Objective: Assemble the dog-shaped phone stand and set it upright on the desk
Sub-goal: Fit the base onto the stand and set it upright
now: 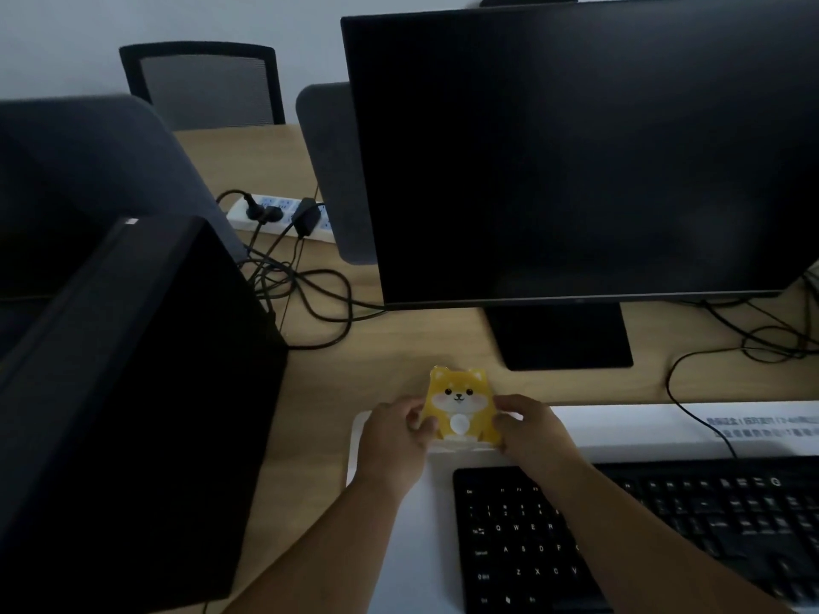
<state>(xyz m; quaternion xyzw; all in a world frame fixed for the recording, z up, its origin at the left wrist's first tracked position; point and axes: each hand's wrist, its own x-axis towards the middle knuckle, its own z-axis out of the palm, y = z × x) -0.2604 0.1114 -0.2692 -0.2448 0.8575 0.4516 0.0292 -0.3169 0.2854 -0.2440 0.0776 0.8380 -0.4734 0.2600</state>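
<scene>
Between both hands sits the yellow dog-shaped phone stand (458,407), held upright, face toward the camera. Left hand (392,440) pinches its left edge, right hand (527,425) grips the right edge. It's over the far end of a white mat (399,525), just beyond the black keyboard (620,538). Behind it is the wooden desk (399,347), a big dark monitor (576,157), and a black PC tower (133,414) off to the left.

Bare desk (399,347) is left open behind the dog stand (458,405), up to the monitor base (559,336). The left edge is walled off by a black computer tower (133,414). The near edge is taken up by the keyboard (642,538), and cables (310,294) are strewn toward the far-left corner.
</scene>
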